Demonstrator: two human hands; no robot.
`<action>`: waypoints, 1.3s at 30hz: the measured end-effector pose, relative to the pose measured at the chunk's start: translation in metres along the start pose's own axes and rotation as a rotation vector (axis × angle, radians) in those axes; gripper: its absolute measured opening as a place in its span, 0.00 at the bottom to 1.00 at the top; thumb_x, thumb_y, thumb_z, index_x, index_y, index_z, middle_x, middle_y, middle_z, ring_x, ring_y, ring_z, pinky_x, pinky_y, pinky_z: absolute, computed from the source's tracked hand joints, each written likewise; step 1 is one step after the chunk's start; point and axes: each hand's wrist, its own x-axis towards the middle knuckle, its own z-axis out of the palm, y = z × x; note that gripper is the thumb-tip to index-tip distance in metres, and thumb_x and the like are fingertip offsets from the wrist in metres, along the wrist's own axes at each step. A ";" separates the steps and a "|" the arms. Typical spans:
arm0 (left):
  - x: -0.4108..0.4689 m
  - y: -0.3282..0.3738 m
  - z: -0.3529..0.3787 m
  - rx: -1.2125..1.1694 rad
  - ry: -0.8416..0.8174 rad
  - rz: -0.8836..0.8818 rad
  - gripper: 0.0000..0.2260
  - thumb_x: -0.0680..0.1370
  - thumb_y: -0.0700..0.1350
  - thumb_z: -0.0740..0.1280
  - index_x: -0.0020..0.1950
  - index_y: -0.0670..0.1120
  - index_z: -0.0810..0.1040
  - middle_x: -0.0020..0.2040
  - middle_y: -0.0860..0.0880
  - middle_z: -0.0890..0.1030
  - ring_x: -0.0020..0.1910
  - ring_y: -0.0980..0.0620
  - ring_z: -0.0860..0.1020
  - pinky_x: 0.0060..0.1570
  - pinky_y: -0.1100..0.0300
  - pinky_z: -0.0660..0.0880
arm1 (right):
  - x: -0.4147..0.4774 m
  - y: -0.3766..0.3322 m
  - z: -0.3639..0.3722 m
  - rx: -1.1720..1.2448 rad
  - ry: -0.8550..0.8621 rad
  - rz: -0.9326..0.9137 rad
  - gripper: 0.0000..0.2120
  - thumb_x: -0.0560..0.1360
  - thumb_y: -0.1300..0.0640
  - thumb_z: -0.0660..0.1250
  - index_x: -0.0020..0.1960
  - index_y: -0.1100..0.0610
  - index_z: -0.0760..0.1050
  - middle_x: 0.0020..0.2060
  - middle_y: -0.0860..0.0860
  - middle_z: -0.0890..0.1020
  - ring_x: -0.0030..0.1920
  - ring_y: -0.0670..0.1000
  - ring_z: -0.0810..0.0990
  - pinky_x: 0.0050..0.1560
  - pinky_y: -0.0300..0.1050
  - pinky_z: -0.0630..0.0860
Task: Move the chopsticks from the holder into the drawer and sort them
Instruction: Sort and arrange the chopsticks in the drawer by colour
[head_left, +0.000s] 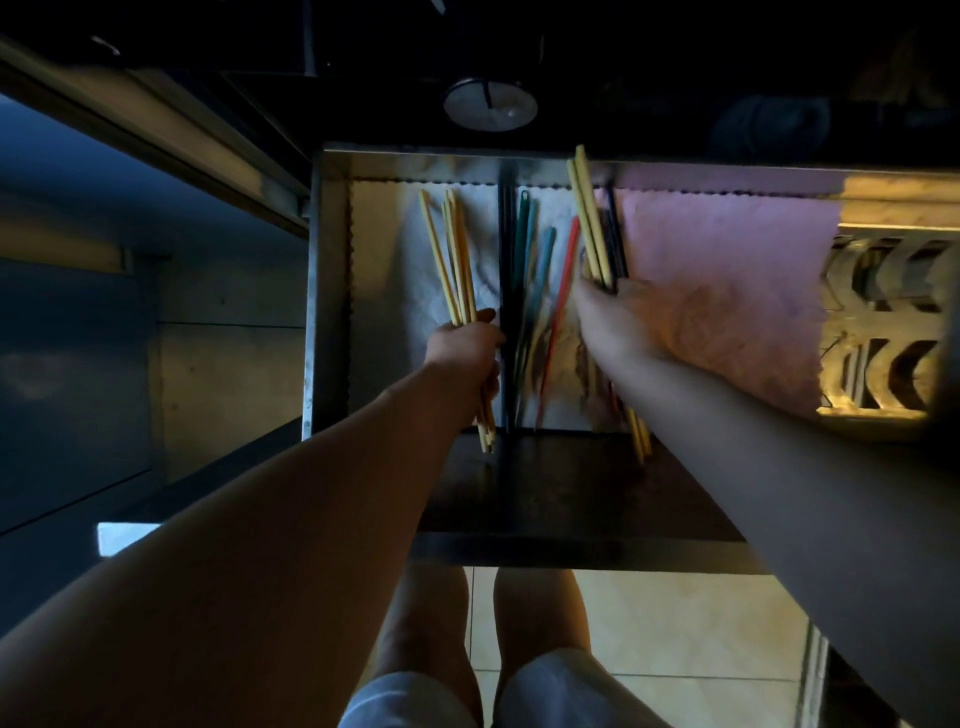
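An open metal drawer lies below me, lined with a white cloth on the left and a pink cloth on the right. My left hand grips a bundle of yellow chopsticks over the left part of the drawer. My right hand holds a mixed bundle of yellow and dark chopsticks, their tips pointing away from me. Between my hands, black, teal and red chopsticks lie loose on the white cloth.
A round metal holder with one dark stick stands on the dark counter behind the drawer. A patterned metal rack sits at the right. The drawer's dark front edge is near my legs; tiled floor lies below.
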 end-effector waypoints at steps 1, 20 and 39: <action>-0.003 0.001 0.004 -0.004 -0.002 0.002 0.08 0.78 0.41 0.65 0.55 0.49 0.77 0.33 0.47 0.74 0.23 0.54 0.70 0.24 0.62 0.69 | -0.003 -0.001 -0.004 0.063 -0.040 0.006 0.11 0.73 0.50 0.66 0.36 0.56 0.75 0.25 0.49 0.73 0.28 0.52 0.74 0.26 0.34 0.66; -0.026 0.015 -0.032 0.273 0.078 0.172 0.13 0.81 0.57 0.61 0.48 0.49 0.77 0.36 0.49 0.76 0.27 0.55 0.72 0.24 0.62 0.72 | -0.031 -0.037 -0.021 0.434 -0.786 0.238 0.16 0.79 0.62 0.63 0.65 0.66 0.69 0.36 0.57 0.86 0.38 0.55 0.86 0.34 0.46 0.82; 0.012 0.013 -0.095 0.611 0.155 0.248 0.26 0.74 0.41 0.72 0.70 0.45 0.69 0.62 0.44 0.77 0.61 0.43 0.76 0.58 0.51 0.75 | -0.040 -0.056 0.093 0.105 -0.482 0.204 0.21 0.76 0.56 0.68 0.67 0.56 0.70 0.60 0.56 0.77 0.58 0.57 0.77 0.59 0.54 0.74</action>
